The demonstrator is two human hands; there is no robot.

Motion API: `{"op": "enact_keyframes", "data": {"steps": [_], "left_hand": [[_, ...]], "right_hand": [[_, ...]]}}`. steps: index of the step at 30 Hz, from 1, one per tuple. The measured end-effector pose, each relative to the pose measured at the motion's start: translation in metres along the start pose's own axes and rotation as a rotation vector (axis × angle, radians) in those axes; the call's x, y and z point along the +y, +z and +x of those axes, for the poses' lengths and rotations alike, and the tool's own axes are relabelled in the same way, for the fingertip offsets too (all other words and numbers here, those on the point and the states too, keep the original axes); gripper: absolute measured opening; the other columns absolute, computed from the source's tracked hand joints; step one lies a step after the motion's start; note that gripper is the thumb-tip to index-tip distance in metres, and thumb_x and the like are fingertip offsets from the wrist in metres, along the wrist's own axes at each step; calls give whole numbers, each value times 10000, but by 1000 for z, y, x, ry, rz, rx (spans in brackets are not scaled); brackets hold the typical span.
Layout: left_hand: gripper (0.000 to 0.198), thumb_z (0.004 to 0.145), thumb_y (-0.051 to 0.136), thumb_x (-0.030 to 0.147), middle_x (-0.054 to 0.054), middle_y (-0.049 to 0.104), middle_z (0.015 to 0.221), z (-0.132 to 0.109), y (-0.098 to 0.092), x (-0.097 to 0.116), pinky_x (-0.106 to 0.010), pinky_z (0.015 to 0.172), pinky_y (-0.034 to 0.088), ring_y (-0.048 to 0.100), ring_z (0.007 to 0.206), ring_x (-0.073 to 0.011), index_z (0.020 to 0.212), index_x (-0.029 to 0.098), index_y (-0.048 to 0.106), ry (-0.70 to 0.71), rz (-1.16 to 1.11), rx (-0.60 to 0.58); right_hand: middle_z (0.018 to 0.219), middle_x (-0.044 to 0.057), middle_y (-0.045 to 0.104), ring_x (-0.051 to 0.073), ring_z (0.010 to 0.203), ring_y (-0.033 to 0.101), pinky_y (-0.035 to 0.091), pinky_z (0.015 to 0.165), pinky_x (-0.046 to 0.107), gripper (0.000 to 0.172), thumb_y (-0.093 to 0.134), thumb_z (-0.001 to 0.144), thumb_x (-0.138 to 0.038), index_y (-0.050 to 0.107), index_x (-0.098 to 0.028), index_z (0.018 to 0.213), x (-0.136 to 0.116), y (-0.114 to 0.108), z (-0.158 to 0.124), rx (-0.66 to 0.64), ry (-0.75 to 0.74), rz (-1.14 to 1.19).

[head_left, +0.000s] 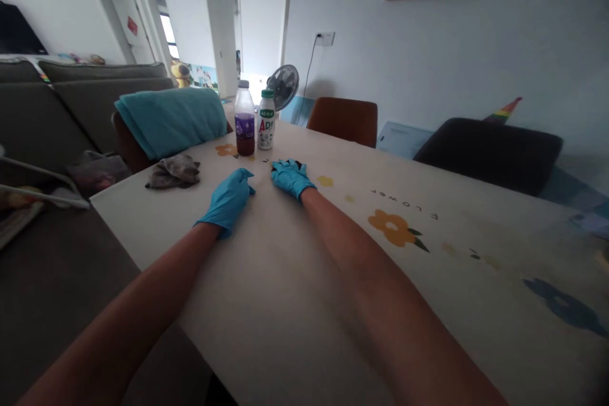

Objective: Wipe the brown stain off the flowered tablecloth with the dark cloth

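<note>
Both my hands wear blue disposable gloves. My right hand is pressed palm down on the tabletop, its fingers over a small dark thing. Only dark edges of that thing show around the glove, so its kind is unclear. To the left, my left hand rests at the table with its fingers loosely bent and the thumb apart, holding nothing that I can see. Beyond the hands stand a clear bottle with a purple label and dark red drink and a white bottle with a green cap. A crumpled grey-brown cloth lies left of my left hand.
The pale table has printed flowers and lettering. A chair with a turquoise towel stands at its left edge. A brown chair and a black chair line the far right side. Behind the bottles is a fan.
</note>
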State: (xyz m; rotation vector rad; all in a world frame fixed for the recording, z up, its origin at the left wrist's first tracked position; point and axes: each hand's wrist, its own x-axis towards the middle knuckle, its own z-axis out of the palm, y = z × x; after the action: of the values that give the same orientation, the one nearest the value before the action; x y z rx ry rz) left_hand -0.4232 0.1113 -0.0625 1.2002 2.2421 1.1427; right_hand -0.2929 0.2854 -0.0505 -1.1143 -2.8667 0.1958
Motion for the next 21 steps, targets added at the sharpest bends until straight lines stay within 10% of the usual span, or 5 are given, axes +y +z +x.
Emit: {"op": "enact_keyframes", "data": {"steps": [12, 21], "left_hand": [[492, 1045, 434, 87, -137, 844, 1210, -3, -5, 9, -338, 757, 538, 593, 699, -184, 1469, 151, 676, -87, -192, 102], [530, 1052, 417, 70, -120, 818, 1152, -7, -9, 10, -312, 751, 503, 538, 695, -159, 1513, 102, 677, -96, -253, 95]], "right_hand": [[1872, 60, 494, 375, 1717, 418, 240, 1464, 631, 577, 519, 1218, -334, 554, -221, 1783, -37, -6, -87, -80, -344, 8], [1865, 19, 502, 390, 1779, 340, 220, 1476, 703, 554, 501, 1210, -424, 643, -342, 1739, 8, 10, -215, -65, -541, 109]]}}
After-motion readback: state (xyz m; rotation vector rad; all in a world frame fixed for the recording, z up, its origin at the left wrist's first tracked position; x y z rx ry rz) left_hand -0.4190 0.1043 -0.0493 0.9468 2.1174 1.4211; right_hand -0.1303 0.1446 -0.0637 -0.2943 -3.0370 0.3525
